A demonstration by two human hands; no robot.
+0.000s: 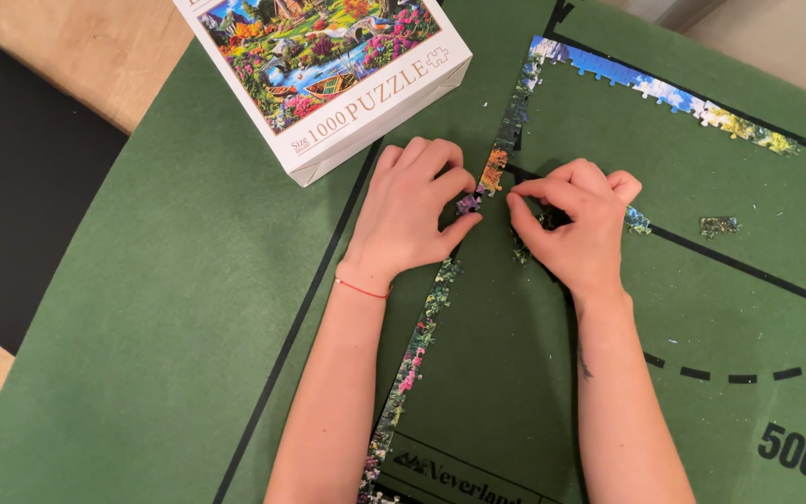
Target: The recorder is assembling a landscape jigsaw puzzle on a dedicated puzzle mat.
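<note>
On green mat (170,308), edge strip (419,341) ran up to left hand (412,210), thumb and finger pinched on a piece (468,202). Right hand (576,229) curled narrow over loose pieces. Light, thin card; joints looked fragile, best pressed flat. Box (328,84) beyond.

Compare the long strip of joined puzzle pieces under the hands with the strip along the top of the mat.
The left-edge strip runs from the bottom of the view up toward the hands, showing dark foliage and pink flowers; the top-edge strip slants across the upper right, showing blue sky and yellow. The left hand rests on the left-edge strip; nothing touches the top-edge strip. Both are single-piece-wide borders on the green mat, apparently meeting at a corner.
</note>
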